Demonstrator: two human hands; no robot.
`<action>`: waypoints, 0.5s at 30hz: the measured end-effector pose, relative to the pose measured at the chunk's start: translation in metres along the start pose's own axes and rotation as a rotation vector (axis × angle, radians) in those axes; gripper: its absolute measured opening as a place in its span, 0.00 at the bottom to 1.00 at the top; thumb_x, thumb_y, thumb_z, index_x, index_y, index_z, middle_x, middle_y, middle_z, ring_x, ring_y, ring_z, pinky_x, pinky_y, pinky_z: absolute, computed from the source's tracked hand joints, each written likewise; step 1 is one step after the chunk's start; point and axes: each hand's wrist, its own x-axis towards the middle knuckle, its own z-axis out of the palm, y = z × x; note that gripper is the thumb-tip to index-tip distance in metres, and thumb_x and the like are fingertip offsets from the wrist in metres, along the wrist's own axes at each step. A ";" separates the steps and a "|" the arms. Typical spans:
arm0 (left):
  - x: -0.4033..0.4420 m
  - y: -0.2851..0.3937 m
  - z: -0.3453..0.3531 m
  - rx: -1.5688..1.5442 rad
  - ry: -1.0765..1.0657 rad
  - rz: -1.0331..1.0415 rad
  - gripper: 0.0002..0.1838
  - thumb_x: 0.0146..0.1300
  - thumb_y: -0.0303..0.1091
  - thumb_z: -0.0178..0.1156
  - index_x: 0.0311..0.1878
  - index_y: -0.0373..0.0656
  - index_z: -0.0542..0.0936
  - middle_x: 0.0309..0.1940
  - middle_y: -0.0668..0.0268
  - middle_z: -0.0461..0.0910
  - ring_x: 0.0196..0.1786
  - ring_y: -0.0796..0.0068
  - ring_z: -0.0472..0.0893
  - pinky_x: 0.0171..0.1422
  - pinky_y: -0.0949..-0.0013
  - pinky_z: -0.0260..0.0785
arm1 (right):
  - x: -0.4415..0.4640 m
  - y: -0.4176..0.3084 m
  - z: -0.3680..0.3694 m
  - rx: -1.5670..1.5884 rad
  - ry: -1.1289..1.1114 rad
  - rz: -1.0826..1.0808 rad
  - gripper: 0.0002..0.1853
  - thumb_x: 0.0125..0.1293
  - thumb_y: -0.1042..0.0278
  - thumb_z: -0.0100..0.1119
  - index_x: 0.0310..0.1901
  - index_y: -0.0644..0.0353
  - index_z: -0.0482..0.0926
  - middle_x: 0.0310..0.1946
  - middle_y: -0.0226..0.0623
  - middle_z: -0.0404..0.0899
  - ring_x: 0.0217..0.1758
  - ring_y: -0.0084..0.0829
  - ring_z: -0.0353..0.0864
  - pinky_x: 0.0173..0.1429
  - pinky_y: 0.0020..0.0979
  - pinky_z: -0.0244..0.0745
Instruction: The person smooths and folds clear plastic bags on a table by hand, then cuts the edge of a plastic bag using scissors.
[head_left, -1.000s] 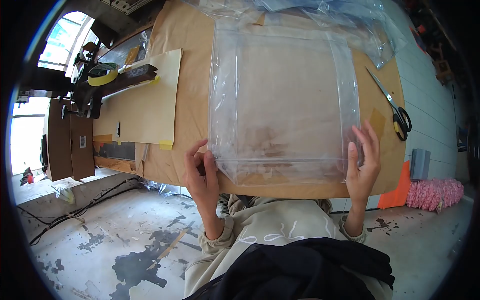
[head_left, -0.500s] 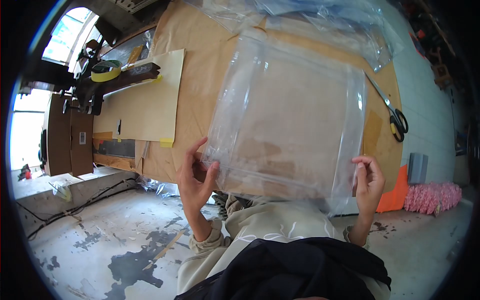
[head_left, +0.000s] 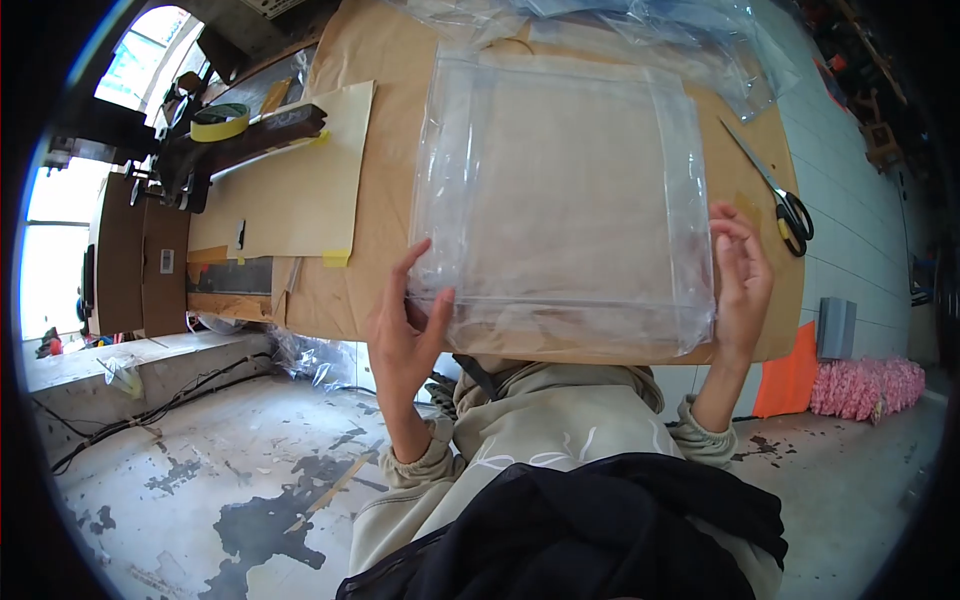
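The bag (head_left: pixel 570 180) is laid flat near the front edge of the table (head_left: pixel 388 190), between the two hands. It is judged to be very light and soft, with little stiffness of its own, so sagging and creasing are to be expected if it is lifted by one corner. The clear film looks smooth and is likely slippery, hard to tear but easily scratched or wrinkled. It would best be held by the doubled bands along its sides, where more body is likely to be found, with both lower corners supported.

At the lower left corner, the left hand (head_left: pixel 400 335) is placed with thumb and forefinger parted over the film; whether an edge is pinched by the hidden fingers cannot be told. By the right edge, the right hand (head_left: pixel 740 285) is half curled, and its grasp cannot be told either.

The bag is roughly square, its glossy bands streaked with light. The table is covered in creased brown sheeting, and more crumpled film (head_left: pixel 690 50) is heaped at the far side. Steel scissors (head_left: pixel 790 212) with black and yellow handles are set to the right; to the left, matte cream card (head_left: pixel 310 190) is seen beneath a dark bar (head_left: pixel 260 145) topped by a yellow ring of tape (head_left: pixel 220 128)
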 end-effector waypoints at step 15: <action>0.015 0.013 -0.001 0.663 0.150 0.236 0.31 0.58 0.46 0.65 0.64 0.46 0.71 0.41 0.61 0.76 0.47 0.65 0.75 0.53 0.59 0.62 | -0.029 -0.016 0.024 -0.948 -0.205 -0.261 0.29 0.65 0.50 0.57 0.65 0.51 0.68 0.66 0.52 0.62 0.68 0.53 0.62 0.69 0.50 0.60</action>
